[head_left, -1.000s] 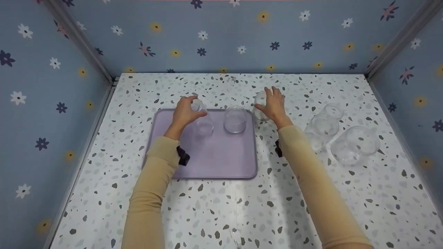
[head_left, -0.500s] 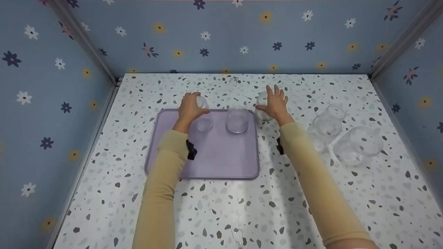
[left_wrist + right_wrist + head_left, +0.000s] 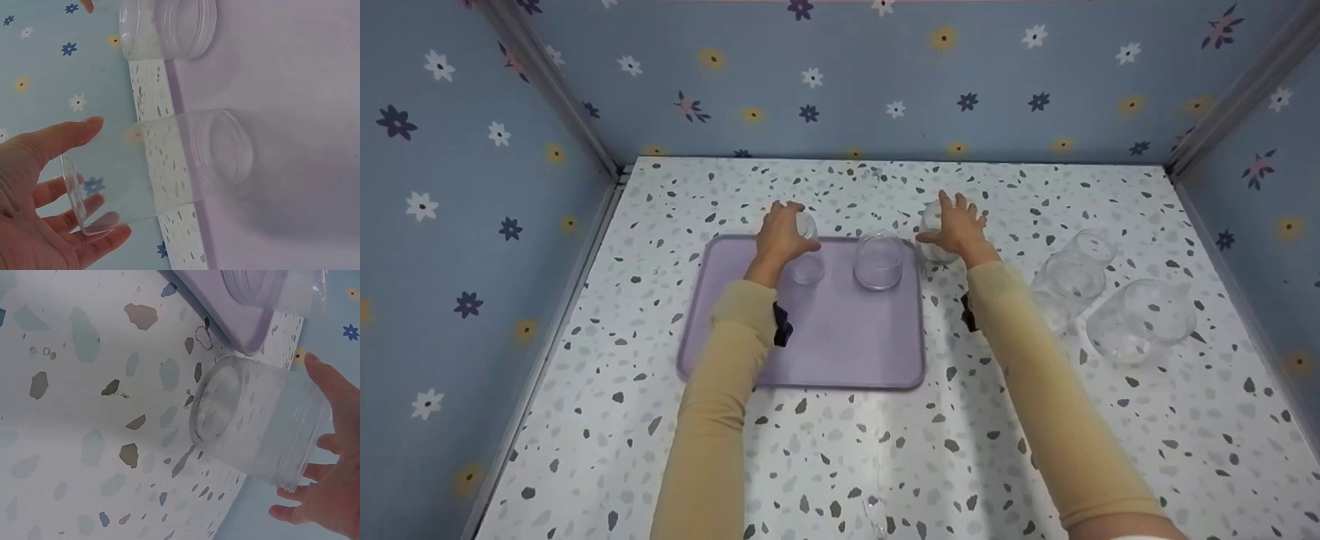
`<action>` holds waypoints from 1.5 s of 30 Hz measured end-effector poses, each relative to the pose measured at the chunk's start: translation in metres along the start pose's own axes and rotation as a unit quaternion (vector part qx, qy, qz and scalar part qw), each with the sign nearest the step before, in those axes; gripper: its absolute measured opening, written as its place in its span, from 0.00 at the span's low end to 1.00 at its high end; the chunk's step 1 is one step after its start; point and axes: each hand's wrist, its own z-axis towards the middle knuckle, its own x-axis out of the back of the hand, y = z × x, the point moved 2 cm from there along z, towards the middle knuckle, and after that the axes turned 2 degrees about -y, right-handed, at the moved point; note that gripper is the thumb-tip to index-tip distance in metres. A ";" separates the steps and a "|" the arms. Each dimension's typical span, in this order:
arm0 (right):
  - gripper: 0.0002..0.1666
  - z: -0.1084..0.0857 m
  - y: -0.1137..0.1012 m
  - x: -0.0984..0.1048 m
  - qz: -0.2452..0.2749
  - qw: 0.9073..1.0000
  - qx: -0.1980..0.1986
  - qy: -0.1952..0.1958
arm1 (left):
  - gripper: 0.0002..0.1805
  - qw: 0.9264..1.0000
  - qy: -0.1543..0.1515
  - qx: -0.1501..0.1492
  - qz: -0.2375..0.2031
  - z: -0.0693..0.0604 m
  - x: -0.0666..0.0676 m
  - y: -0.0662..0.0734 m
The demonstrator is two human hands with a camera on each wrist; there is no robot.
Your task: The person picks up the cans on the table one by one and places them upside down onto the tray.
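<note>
My left hand is curled round the upper part of a tall clear cup at the back of the lilac tray. In the left wrist view, the fingers lie behind the cup's rim, with the thumb at its opposite side; the exact contact is hard to see through the transparent wall. My right hand spreads its thumb and fingers about another clear cup, which stands on the speckled table just off the tray's back right corner. Between the hands, a wider clear cup stands on the tray.
At the right of the speckled table stand a clear waisted vessel and a clear pitcher, partly beside my right sleeve. Flower-patterned panels close in the back and both sides.
My left hand and its cup have shifted slightly right and back on the tray, and the cup stands straighter. My right hand has spread its fingers wider; its cup stays put.
</note>
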 end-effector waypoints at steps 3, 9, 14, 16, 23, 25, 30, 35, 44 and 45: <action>0.55 0.000 0.000 0.000 -0.002 1.000 -0.004 -0.006 | 0.38 1.000 -0.005 0.003 0.007 0.001 -0.001 -0.001; 0.53 -0.001 0.000 0.000 0.010 1.000 -0.005 -0.002 | 0.39 1.000 -0.006 0.002 0.010 0.002 -0.002 0.000; 0.52 -0.001 0.001 0.000 0.016 1.000 -0.007 -0.003 | 0.39 1.000 -0.003 -0.002 0.017 0.003 -0.003 -0.001; 0.52 -0.001 0.002 0.000 0.017 1.000 -0.005 0.000 | 0.39 1.000 0.000 -0.006 0.019 0.003 -0.004 -0.001; 0.52 -0.003 0.005 0.001 0.007 1.000 0.005 0.013 | 0.40 0.999 -0.011 -0.009 0.029 0.004 -0.004 -0.001; 0.52 -0.004 0.006 0.002 0.003 1.000 0.006 0.016 | 0.41 0.999 -0.015 -0.011 0.029 0.003 -0.004 -0.002; 0.51 -0.006 0.009 0.004 -0.006 0.999 0.010 0.031 | 0.45 0.999 -0.020 -0.017 0.022 0.002 -0.004 -0.003; 0.51 -0.009 0.010 0.008 -0.002 0.999 0.012 0.052 | 0.49 0.999 -0.023 -0.015 0.019 0.001 -0.001 -0.001; 0.50 -0.014 0.013 0.016 0.007 0.995 0.014 0.102 | 0.49 0.999 -0.026 -0.024 0.031 -0.006 0.006 0.005; 0.50 -0.014 0.013 0.017 0.008 0.994 0.015 0.108 | 0.48 0.999 -0.023 -0.027 0.032 -0.007 0.007 0.005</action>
